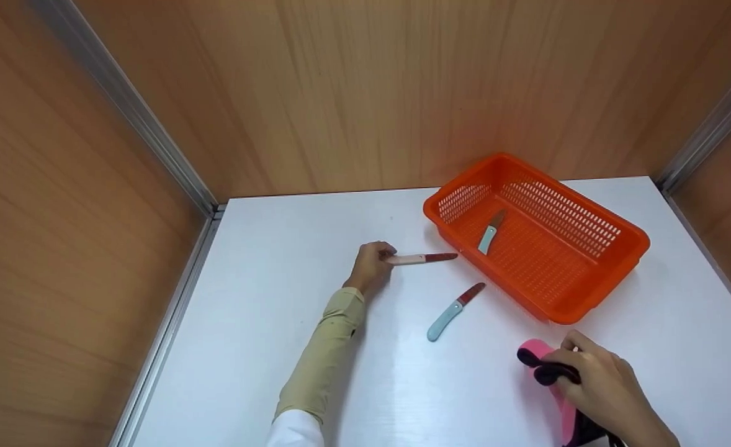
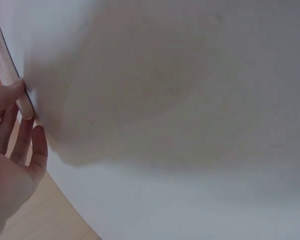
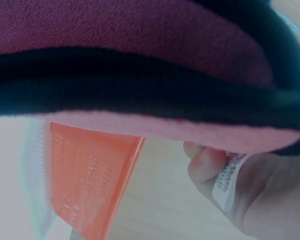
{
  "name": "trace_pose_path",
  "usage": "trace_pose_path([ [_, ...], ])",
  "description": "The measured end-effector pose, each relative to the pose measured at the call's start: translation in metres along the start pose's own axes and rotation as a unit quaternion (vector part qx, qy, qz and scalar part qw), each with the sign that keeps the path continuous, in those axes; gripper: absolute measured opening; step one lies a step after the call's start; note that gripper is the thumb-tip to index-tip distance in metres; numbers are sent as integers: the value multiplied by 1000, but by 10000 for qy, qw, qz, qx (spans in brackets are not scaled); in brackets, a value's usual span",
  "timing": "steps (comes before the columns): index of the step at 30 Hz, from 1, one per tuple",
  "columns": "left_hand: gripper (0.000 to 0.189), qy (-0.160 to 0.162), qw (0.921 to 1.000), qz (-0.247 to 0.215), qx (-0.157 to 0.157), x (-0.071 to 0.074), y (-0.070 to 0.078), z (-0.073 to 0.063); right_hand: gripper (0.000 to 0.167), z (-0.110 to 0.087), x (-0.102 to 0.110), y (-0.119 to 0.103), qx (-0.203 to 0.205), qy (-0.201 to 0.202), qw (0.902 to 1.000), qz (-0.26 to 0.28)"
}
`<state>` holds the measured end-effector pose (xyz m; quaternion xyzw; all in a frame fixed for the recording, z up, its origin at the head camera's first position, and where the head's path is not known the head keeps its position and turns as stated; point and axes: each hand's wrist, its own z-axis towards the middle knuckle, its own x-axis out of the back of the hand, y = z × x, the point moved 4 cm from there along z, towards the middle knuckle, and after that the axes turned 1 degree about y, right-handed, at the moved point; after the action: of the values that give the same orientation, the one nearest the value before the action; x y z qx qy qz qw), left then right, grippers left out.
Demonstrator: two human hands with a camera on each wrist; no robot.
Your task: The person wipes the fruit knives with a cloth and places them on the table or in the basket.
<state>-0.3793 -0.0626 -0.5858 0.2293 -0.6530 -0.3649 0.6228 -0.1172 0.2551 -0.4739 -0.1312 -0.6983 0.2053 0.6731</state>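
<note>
In the head view my left hand [image 1: 370, 268] pinches the end of a pale-pink-handled knife [image 1: 410, 259], whose reddish blade points right at the orange basket. The left wrist view shows the thumb on its handle [image 2: 9, 62] and the other fingers beside it. A light-blue-handled knife [image 1: 446, 319] lies on the table between the hands. Another small knife [image 1: 488, 239] with a light-blue handle is inside the basket [image 1: 595, 304]. At the lower right, my right hand [image 1: 602, 380] grips a pink cloth with black edging [image 3: 140, 85]; a white printed tag [image 3: 229, 182] hangs near the fingers.
The white table [image 1: 247, 298] backs onto a wood-grain panel [image 1: 340, 93]. Another panel [image 1: 80, 248] stands along the left with a metal rail. The perforated basket sits at an angle toward the back right.
</note>
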Motion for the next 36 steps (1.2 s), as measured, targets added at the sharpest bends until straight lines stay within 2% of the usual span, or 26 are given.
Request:
trace_pose_path([
  [6, 27, -182, 9997, 114, -131, 3, 2, 1, 29, -1, -2, 3, -161, -128, 9998, 36],
  [10, 24, -241, 9996, -107, -142, 6, 0, 2, 29, -2, -3, 3, -222, -185, 9996, 59],
  [13, 22, -250, 9989, -351, -211, 7, -3, 2, 29, -2, -3, 3, -181, -122, 9998, 35],
  [17, 21, -232, 9978, -536, -309, 8, -6, 1, 29, -3, -2, 2, 43, 193, 9998, -75],
  [21, 22, -142, 9968, -766, -181, 9, -4, -1, 29, -4, -2, 2, 115, 307, 9994, -51],
  [29, 26, -48, 9920, -1199, 393, 7, 1, -11, 29, -5, -2, 4, 85, 260, 9996, -8],
  [33, 24, -5, 9879, -1499, 392, 6, 1, -16, 28, -6, -2, 5, 110, 258, 9996, -34],
  [36, 23, 34, 9850, -1711, 238, 8, 2, -19, 28, -6, -2, 6, 108, 273, 9996, -28],
])
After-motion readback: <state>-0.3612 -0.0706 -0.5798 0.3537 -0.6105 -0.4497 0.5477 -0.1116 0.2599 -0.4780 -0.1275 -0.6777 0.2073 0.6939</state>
